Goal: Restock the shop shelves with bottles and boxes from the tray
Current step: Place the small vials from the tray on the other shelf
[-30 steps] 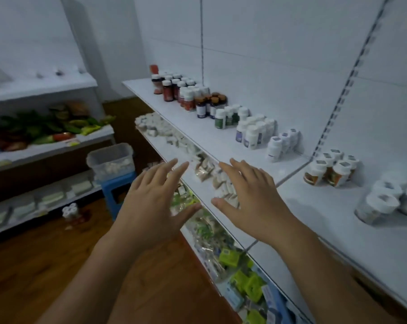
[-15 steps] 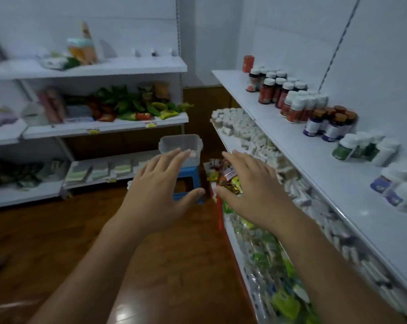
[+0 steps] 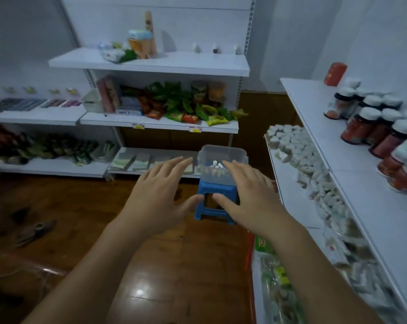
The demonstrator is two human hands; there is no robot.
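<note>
Nearest, the left grip [image 3: 160,202] and the right grip [image 3: 251,197], both bare hands, are held out flat and wide, fingers spread, with nothing in them. Just beyond the fingertips, the tray [image 3: 223,149], a clear plastic tub, is seen standing on a small blue stool [image 3: 209,189] on the wooden floor. A few white-capped bottles [image 3: 215,164] are left low inside it.

The tub is judged light and fairly stiff, though its thin walls may flex and feel slippery. It would best be taken by both short sides under the rim, or the bottles lifted singly by the cap and shoulder. The bottles are likely hard plastic, light and prone to topple or rattle if the tub is tilted. No boxes can be made out in it.

To the right, the upper shelf [image 3: 323,132] carries rows of red-brown bottles [image 3: 361,127], and small white packs [image 3: 298,148] are heaped on the shelf below.

Farther off, green snack packets [image 3: 186,106] are piled on the back shelves. Price tags [image 3: 195,129] are fixed to a shelf edge, but no label, brand or writing can be read anywhere.
</note>
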